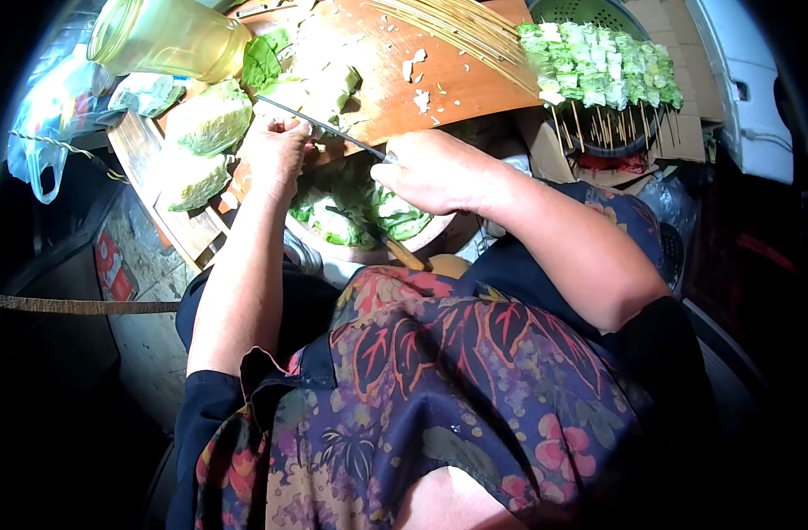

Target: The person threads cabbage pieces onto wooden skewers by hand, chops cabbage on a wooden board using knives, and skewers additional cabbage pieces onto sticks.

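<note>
My right hand point(435, 172) is wrapped round the handle of a knife point(324, 126). Its thin blade points up and left across the edge of the wooden board point(474, 84). Close to the blade, my left hand point(276, 150) has its fingers pinched together; what they hold is hidden. Cut pieces of cabbage point(336, 88) and a green leaf point(262, 60) lie on the board just beyond the blade. Below both hands a basin point(435, 243) holds loose cabbage leaves point(395, 215). A tool with a wooden handle point(402, 254) rests in it, its far end among the leaves.
Cut cabbage wedges point(211, 117) sit at the left. Behind them a yellowish jar point(170, 40) lies tilted. Several bamboo skewers point(457, 35) lie along the board's far side. At the right, cabbage skewers point(598, 66) rest across a colander point(580, 11) beside cardboard point(678, 53).
</note>
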### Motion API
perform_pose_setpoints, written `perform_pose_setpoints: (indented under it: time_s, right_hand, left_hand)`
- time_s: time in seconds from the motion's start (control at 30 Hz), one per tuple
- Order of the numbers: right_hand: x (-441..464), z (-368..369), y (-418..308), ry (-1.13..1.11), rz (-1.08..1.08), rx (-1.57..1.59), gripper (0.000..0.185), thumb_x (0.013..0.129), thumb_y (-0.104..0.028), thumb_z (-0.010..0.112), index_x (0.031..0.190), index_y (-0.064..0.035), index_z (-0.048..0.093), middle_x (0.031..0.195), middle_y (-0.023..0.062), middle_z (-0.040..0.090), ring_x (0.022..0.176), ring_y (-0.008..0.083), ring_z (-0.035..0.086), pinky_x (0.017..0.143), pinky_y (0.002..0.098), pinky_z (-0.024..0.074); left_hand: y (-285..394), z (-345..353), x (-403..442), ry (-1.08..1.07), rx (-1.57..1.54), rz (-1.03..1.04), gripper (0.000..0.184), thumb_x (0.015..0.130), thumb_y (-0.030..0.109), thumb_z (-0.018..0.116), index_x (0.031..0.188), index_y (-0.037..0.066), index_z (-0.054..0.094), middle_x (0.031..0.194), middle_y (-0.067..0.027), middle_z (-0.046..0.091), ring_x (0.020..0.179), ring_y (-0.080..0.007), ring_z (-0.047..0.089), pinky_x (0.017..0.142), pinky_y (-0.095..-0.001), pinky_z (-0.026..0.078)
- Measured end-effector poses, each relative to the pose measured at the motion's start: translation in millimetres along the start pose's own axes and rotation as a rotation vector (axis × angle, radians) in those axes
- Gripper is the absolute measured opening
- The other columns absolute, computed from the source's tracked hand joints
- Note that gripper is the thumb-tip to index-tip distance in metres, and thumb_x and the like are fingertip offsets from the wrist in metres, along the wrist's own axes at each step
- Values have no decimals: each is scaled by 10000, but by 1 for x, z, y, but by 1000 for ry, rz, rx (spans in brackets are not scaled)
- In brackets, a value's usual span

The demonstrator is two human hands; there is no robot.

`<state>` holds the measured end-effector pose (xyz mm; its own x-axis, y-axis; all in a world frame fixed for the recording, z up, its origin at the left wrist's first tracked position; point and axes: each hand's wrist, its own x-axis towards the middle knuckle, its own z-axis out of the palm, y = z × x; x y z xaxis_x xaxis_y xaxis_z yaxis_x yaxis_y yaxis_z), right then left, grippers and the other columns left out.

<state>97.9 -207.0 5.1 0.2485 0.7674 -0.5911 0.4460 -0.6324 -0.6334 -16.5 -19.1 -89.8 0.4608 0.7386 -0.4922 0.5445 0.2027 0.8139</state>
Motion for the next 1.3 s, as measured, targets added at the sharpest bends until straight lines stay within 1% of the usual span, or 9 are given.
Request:
perform_pose_setpoints:
  time_s: [0.27, 0.37, 0.43, 0.57, 0.73, 0.93, 1.03, 1.17, 1.3]
  right_hand:
    - [21, 3, -2, -58, 70, 6, 429, 895, -331, 500, 931, 80, 615, 879, 281, 634, 876, 396, 629, 777, 443, 482]
    - [25, 12, 1, 6, 45, 3, 434, 893, -344, 511, 948, 73, 614, 895, 281, 634, 898, 404, 625, 795, 450, 479]
    - [25, 16, 4, 34, 28, -6, 435, 891, -350, 517, 950, 71, 615, 899, 282, 633, 905, 406, 624, 801, 452, 477]
    - [26, 19, 6, 55, 19, -27, 442, 887, -366, 535, 951, 64, 615, 902, 281, 632, 918, 404, 619, 809, 450, 473]
    - [17, 19, 9, 80, -18, 43, 448, 871, -386, 537, 929, 52, 616, 867, 254, 637, 854, 381, 624, 763, 427, 474]
    - [-6, 16, 15, 15, -55, 67, 451, 846, -411, 552, 925, 28, 617, 845, 229, 640, 802, 344, 631, 719, 396, 478]
    - [-16, 23, 28, -23, -84, 8, 427, 837, -402, 573, 934, 12, 616, 840, 228, 642, 803, 344, 638, 718, 401, 487]
    - [-29, 39, 40, -7, -118, -228, 305, 819, -310, 605, 931, -26, 604, 804, 222, 648, 793, 392, 641, 724, 449, 511]
    - [-23, 52, 62, 90, -150, -414, 240, 761, -227, 620, 912, -44, 587, 802, 183, 657, 781, 371, 646, 707, 460, 513]
  left_hand:
    - [7, -1, -4, -10, 43, -15, 100, 834, 16, 650, 823, 21, 551, 756, -42, 609, 577, -117, 586, 534, -237, 502]
    - [2, -2, -2, 11, 21, 83, 142, 796, 56, 697, 793, 38, 556, 676, -37, 592, 528, -106, 565, 436, -238, 447]
    - [7, -2, -4, -14, 98, -7, 71, 850, 36, 640, 890, 11, 587, 782, -47, 628, 597, -111, 594, 570, -238, 520]
    - [1, -1, -5, -70, -17, -52, 113, 814, 43, 669, 887, 2, 593, 742, -63, 621, 590, -121, 591, 521, -242, 498]
    - [5, -11, -15, -172, 55, -139, 180, 888, 118, 618, 1018, -3, 592, 866, -81, 649, 647, -152, 620, 620, -268, 543]
    - [8, -65, 1, -13, 44, -51, 233, 885, 207, 600, 1014, 14, 590, 889, -103, 647, 625, -165, 611, 604, -286, 547]
    - [29, -81, -16, 99, -51, 11, 241, 839, 248, 613, 938, 28, 619, 875, -82, 608, 627, -155, 610, 543, -255, 532]
    - [35, -76, -27, 102, -152, 22, 214, 876, 191, 591, 1002, 17, 590, 838, -85, 620, 632, -156, 616, 533, -263, 535]
    - [33, -56, -24, -66, -482, 67, 320, 858, 110, 603, 1146, -1, 519, 808, -77, 597, 662, -176, 625, 604, -299, 563]
